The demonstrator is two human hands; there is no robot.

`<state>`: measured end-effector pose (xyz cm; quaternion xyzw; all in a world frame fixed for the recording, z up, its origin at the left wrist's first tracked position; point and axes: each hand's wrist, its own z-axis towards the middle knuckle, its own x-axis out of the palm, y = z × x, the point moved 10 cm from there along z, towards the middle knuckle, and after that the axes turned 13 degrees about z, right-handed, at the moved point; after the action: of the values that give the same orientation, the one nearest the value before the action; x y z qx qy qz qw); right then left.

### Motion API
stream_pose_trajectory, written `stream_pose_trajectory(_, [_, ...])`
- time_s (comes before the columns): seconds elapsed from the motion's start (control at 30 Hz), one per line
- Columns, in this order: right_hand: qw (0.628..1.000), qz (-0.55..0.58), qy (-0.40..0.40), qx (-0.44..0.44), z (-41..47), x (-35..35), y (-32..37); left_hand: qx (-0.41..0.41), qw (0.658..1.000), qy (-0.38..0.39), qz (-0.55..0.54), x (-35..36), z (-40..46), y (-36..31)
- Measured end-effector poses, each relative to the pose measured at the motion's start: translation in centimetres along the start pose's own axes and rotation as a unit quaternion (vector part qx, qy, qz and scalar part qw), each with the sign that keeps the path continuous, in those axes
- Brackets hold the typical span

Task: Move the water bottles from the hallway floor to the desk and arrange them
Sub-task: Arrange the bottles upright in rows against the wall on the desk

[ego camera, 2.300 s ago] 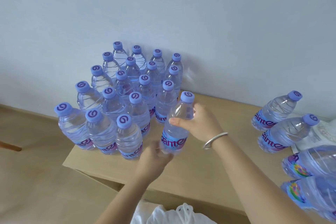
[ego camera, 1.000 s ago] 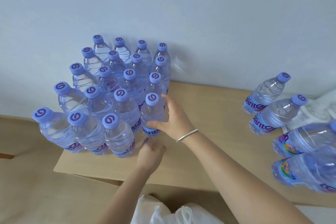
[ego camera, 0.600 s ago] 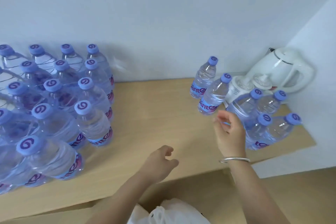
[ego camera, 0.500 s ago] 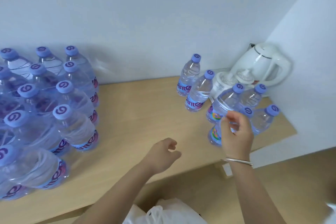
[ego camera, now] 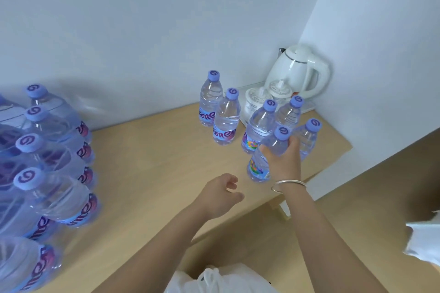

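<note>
Right hand (ego camera: 283,162) grips clear, purple-capped bottle (ego camera: 259,166); left hand (ego camera: 220,194) loosely curled, empty.

The right hand (ego camera: 283,162) has left the big cluster of bottles (ego camera: 45,166) at the left of the bench (ego camera: 147,162), where it set down a bottle, and now grips the nearest bottle (ego camera: 264,157) of the small group by the kettle (ego camera: 297,71). The left hand (ego camera: 219,192) has pulled back from the cluster and hovers loosely curled above the bench.
</note>
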<state>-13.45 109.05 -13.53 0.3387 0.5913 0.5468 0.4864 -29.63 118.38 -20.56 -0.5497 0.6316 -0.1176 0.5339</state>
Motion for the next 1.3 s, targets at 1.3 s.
stream_pose_trajectory(1.3, [0.806,0.124,0.575,0.06,-17.6,25.8,13.8,0.073,0.892,-0.067,-0.441,-9.9,-17.4,10.2])
